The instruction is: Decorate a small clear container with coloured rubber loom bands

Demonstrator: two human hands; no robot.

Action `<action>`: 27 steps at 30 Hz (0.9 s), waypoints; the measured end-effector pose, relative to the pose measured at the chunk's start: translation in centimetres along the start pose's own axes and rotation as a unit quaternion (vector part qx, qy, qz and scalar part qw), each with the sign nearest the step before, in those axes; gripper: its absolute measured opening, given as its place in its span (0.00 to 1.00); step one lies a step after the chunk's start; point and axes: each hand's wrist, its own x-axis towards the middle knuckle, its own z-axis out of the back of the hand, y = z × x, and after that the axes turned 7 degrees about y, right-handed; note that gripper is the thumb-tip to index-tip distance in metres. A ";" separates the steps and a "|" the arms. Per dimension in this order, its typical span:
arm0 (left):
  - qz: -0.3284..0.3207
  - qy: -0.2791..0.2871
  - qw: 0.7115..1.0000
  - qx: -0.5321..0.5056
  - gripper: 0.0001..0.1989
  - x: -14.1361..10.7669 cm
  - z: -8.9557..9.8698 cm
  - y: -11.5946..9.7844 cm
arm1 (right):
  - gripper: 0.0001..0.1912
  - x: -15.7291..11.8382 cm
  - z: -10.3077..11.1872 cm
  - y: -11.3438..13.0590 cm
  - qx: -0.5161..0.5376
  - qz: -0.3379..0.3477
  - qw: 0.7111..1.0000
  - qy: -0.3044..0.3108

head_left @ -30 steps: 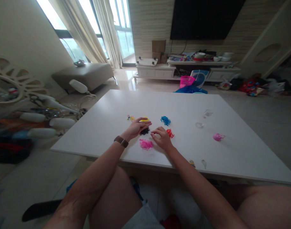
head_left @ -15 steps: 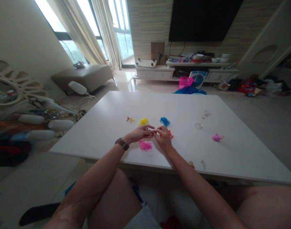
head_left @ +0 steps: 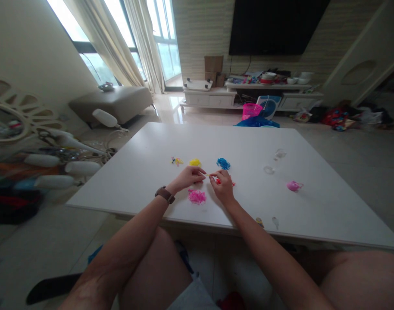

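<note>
On the tabletop (head_left: 248, 146), a small mixed-colour cluster (head_left: 176, 161) lies beyond the left hand (head_left: 186, 177), whose fingertips pinch one end of the small yellow band (head_left: 207, 175). The yellow pile (head_left: 195, 162) is just beyond that hand, the pink pile (head_left: 197, 196) nearer the body. The band spans the gap between the hands; the right hand (head_left: 224, 186) pinches its other end, partly covering the red pile (head_left: 219, 181), with the blue pile (head_left: 223, 163) beyond.
</note>
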 end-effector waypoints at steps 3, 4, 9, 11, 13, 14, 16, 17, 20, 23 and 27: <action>-0.017 -0.002 0.999 0.028 0.10 0.3 -0.4 -0.2 | 0.05 0.0 0.0 0.0 0.002 -0.001 1.000 0.000; -0.021 -0.002 0.999 0.033 0.10 0.3 -0.4 -0.2 | 0.05 0.0 0.0 0.0 0.003 -0.001 1.000 0.000; -0.011 -0.026 0.998 0.050 0.08 0.4 -0.4 -0.4 | 0.06 0.0 0.1 0.1 0.009 0.002 1.000 0.007; -0.006 -0.049 0.998 0.044 0.07 0.5 0.0 -0.5 | 0.07 0.0 0.2 0.1 0.013 -0.003 1.000 -0.002; -0.008 -0.086 0.996 0.022 0.07 0.8 0.8 -0.5 | 0.07 0.1 0.3 0.0 0.016 -0.014 1.000 -0.023; -0.011 -0.109 0.994 0.007 0.06 0.9 1.2 -0.4 | 0.07 0.1 0.3 0.0 0.016 -0.019 0.999 -0.035; -0.015 -0.149 0.989 -0.019 0.06 1.1 2.0 -0.3 | 0.08 0.1 0.3 0.0 0.013 -0.024 0.998 -0.049; -0.014 -0.158 0.987 -0.026 0.06 1.1 2.1 -0.2 | 0.08 0.1 0.3 0.0 0.010 -0.025 0.998 -0.050; -0.002 -0.106 0.994 -0.008 0.07 1.0 1.5 -0.1 | 0.07 0.1 0.1 0.1 0.002 -0.021 0.999 -0.036; 0.005 -0.024 0.999 0.036 0.09 0.7 0.2 -0.2 | 0.07 0.1 0.1 0.2 0.003 -0.008 1.000 -0.016; 0.003 -0.038 0.997 0.073 0.10 0.6 -0.1 -0.2 | 0.04 0.2 0.1 0.1 0.014 -0.007 1.000 -0.004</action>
